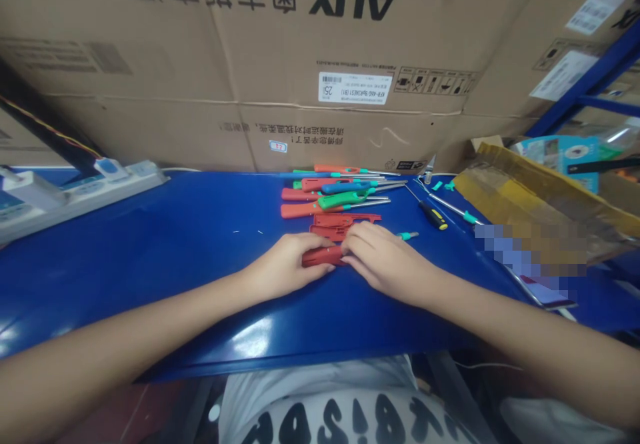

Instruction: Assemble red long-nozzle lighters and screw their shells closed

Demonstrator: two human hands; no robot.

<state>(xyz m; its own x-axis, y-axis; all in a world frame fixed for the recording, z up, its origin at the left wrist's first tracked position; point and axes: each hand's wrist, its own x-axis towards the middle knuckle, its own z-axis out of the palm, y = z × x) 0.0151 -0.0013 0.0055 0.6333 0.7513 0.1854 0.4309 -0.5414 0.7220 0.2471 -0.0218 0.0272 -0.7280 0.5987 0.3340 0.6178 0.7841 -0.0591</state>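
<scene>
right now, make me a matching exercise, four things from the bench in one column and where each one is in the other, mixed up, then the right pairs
Things
1. red handle piece
2. screwdriver
3. power strip
4. green lighter

Places
A. at the left end of the blue table
B. between the left hand and the right hand
C. in the pile of lighters
D. right of the pile, near the open cardboard box

Right pairs: 1-B, 2-D, 3-A, 4-C
</scene>
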